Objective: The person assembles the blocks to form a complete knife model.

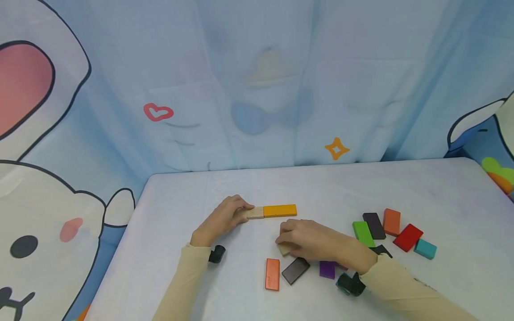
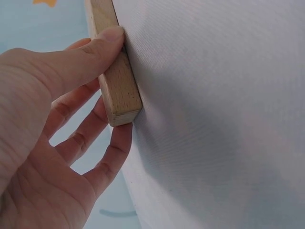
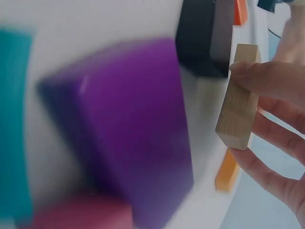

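Note:
On the left, my left hand (image 1: 225, 218) holds a plain wooden block (image 1: 255, 213) lying on the table, end to end with a yellow-orange block (image 1: 280, 210). In the left wrist view the thumb lies along one long face of that wooden block (image 2: 121, 88), with fingers on the opposite side and at its end. Nearer the front, my right hand (image 1: 317, 240) pinches a second plain wooden block (image 1: 284, 249), partly hidden by the fingers. The right wrist view shows this block (image 3: 237, 107) between thumb and fingers, tilted over the table.
In front of the right hand lie an orange block (image 1: 272, 274), a black block (image 1: 296, 270) and a purple block (image 1: 327, 269). Green (image 1: 363, 233), black, orange, red (image 1: 408, 237) and teal (image 1: 425, 248) blocks cluster at right. A printed curtain (image 1: 257, 147) hangs behind the table.

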Demonstrator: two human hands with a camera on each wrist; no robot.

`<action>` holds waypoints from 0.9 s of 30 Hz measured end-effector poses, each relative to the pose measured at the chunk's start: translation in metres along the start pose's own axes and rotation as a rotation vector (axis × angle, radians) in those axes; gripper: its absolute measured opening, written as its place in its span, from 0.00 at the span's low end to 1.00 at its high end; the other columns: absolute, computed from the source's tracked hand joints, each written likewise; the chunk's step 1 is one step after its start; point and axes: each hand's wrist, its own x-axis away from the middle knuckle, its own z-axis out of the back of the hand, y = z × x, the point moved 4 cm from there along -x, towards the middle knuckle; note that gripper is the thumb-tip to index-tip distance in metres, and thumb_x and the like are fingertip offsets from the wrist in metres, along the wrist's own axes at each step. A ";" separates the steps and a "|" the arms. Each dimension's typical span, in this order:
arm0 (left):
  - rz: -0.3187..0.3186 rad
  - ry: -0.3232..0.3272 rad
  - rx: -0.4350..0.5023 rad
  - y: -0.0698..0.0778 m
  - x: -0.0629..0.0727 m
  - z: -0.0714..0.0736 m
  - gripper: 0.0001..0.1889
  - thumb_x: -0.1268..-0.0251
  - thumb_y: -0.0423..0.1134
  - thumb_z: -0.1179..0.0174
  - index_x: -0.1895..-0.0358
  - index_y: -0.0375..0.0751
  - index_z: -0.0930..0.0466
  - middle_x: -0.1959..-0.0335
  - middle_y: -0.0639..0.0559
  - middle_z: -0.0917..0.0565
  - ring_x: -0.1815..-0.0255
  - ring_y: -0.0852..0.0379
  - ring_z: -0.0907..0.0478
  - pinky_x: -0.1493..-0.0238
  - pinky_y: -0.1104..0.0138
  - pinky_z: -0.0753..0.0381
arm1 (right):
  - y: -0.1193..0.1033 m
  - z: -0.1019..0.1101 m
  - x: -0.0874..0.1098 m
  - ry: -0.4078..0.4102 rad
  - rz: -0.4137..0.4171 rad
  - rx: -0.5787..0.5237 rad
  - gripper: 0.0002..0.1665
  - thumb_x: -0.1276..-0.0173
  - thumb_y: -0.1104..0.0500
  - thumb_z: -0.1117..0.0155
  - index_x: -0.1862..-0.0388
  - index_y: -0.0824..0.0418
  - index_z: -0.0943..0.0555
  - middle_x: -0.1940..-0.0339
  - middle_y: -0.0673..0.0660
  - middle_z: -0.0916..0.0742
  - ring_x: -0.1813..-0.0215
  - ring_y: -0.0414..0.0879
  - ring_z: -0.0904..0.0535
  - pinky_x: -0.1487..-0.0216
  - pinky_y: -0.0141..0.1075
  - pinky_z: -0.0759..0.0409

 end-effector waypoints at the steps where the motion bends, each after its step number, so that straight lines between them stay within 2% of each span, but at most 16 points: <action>1: -0.002 0.001 0.001 0.000 0.000 0.000 0.17 0.30 0.32 0.31 0.40 0.39 0.15 0.48 0.49 0.18 0.46 0.49 0.24 0.39 0.54 0.22 | 0.003 0.003 0.003 0.014 -0.009 0.001 0.18 0.39 0.64 0.19 0.49 0.59 0.10 0.56 0.50 0.15 0.57 0.40 0.21 0.50 0.37 0.14; 8: -0.007 0.000 0.009 0.000 0.000 0.000 0.17 0.30 0.32 0.31 0.40 0.39 0.15 0.48 0.49 0.18 0.46 0.50 0.24 0.40 0.55 0.22 | 0.027 0.026 0.028 0.105 -0.073 0.051 0.20 0.42 0.66 0.18 0.50 0.59 0.11 0.55 0.49 0.15 0.54 0.44 0.19 0.49 0.41 0.13; 15: -0.001 -0.001 0.013 -0.002 0.000 0.000 0.17 0.30 0.32 0.31 0.40 0.38 0.15 0.48 0.48 0.18 0.45 0.49 0.24 0.38 0.54 0.22 | 0.063 0.031 0.042 0.182 -0.164 0.082 0.19 0.42 0.64 0.17 0.51 0.58 0.10 0.57 0.48 0.16 0.56 0.44 0.19 0.52 0.41 0.12; 20: -0.008 0.001 0.016 -0.002 0.000 0.001 0.17 0.31 0.32 0.31 0.40 0.38 0.15 0.47 0.48 0.18 0.45 0.49 0.24 0.38 0.54 0.22 | 0.080 0.031 0.040 0.196 -0.208 0.074 0.20 0.43 0.64 0.17 0.50 0.59 0.10 0.56 0.51 0.15 0.56 0.45 0.19 0.51 0.44 0.12; 27: 0.001 0.001 0.030 -0.003 0.000 0.000 0.17 0.30 0.32 0.31 0.40 0.39 0.15 0.47 0.49 0.18 0.44 0.49 0.24 0.37 0.55 0.23 | 0.095 0.025 0.026 0.176 -0.233 0.051 0.20 0.43 0.64 0.17 0.51 0.62 0.10 0.58 0.51 0.14 0.57 0.46 0.19 0.50 0.45 0.12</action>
